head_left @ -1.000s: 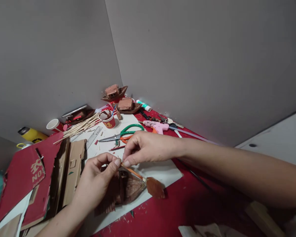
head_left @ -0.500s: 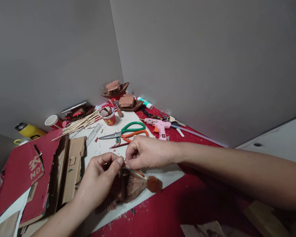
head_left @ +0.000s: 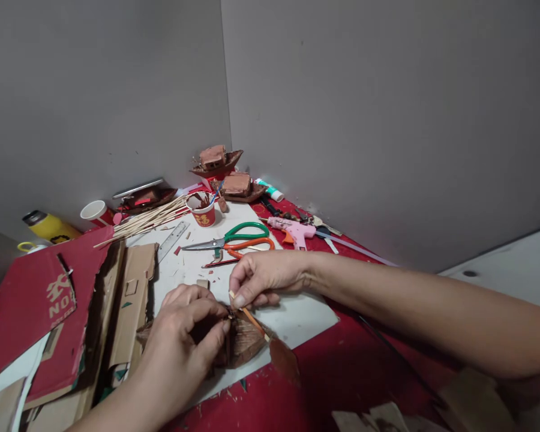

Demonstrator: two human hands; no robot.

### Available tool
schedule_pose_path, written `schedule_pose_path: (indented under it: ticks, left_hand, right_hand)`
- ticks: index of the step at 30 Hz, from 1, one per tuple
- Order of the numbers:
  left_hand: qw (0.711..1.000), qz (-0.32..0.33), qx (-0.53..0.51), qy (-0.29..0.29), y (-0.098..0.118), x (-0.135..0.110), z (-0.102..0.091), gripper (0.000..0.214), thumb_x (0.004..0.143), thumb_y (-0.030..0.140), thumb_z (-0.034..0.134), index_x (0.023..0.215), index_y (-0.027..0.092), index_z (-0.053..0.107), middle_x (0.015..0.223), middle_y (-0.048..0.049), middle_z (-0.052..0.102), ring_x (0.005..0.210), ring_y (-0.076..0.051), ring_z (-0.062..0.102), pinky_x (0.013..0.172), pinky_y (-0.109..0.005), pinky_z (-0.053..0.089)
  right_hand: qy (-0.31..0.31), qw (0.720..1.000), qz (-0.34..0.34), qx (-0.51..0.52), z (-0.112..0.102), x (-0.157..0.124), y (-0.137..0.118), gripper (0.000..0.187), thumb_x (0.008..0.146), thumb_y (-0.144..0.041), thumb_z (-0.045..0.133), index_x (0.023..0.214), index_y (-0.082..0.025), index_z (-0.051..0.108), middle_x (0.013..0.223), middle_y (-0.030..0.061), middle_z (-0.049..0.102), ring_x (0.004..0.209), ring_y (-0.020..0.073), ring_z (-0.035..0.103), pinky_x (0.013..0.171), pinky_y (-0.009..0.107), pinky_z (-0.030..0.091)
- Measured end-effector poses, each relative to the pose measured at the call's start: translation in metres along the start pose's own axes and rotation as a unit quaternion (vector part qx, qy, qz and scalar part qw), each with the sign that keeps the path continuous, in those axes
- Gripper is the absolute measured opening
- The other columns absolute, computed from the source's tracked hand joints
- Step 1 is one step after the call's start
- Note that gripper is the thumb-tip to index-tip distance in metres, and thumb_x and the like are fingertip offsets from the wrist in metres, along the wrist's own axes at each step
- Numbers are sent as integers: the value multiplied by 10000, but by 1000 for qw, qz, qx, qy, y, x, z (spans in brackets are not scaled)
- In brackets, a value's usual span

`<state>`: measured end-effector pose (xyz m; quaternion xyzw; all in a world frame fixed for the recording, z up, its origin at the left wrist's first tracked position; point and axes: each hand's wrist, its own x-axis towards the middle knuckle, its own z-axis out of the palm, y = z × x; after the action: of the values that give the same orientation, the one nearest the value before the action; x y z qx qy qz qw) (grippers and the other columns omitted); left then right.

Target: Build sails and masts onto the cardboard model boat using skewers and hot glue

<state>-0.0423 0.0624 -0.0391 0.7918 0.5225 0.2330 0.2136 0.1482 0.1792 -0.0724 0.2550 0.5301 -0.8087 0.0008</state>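
My left hand [head_left: 186, 333] curls over a small brown model boat [head_left: 247, 339], its thumb and fingertips closed at the middle of the boat. The hand hides much of the hull. My right hand [head_left: 256, 282] pinches the upper end of a thin orange-brown stick [head_left: 254, 321] above the boat. That stick slants down to the right, and a flat brown piece [head_left: 284, 360], blurred, shows at its lower end. Beneath the boat lies a white sheet [head_left: 312, 312]. Green-and-orange-handled scissors [head_left: 247, 237] rest just beyond my right hand.
Cut cardboard [head_left: 135, 306] lies at the left. A paper cup [head_left: 201, 210], bamboo sticks [head_left: 153, 217] and a ruler [head_left: 173, 239] stand or lie farther back. Two other model boats [head_left: 239, 187] [head_left: 216, 161] sit near the wall corner. A pink glue gun [head_left: 297, 230] is at the right.
My right hand has drawn slightly away from my left fingertips, bringing the stick into fuller view. The flat brown piece has swung downward. My left hand has lowered onto the boat.
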Motion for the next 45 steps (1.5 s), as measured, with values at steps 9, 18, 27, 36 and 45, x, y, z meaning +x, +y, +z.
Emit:
schedule_pose_path:
  ticks: [9,18,27,36,45]
  left_hand:
    - [998,41,37,23,-1,0,8,117,873,141,562,894,215,650,881,-34,657,863,-202,580,778,-374,436]
    - [996,57,58,31,-1,-2,11,118,883,136,553,913,215,635,874,-38,642,858,-206,562,773,-381,420]
    - [997,54,47,29,-4,-2,13,124,879,130,556,920,221,629,883,-34,653,866,-207,573,779,-379,425]
    - [999,21,32,29,-4,-2,12,87,876,167,565,913,222,621,928,-46,668,900,-215,597,806,-387,456]
    - [999,13,24,26,-1,-2,12,67,873,178,567,879,217,622,905,-37,671,881,-206,601,797,-379,467]
  right_hand:
    - [0,1000,-7,8,1,6,5,276,620,-288,820,777,-103,689,445,-76,553,343,28,433,282,99,319]
    - [45,997,-57,29,7,7,8,417,537,-285,873,806,-156,581,568,-78,626,388,28,472,291,92,336]
    - [72,996,-59,-9,12,6,11,284,608,-255,826,740,-137,603,523,-82,602,374,22,457,314,105,349]
    - [108,992,-48,-54,21,-5,8,136,679,-177,727,756,-133,624,510,-80,589,409,40,503,346,119,367]
    - [125,986,-53,-96,31,-10,8,214,657,-97,649,852,-154,581,588,-83,572,459,55,506,415,146,391]
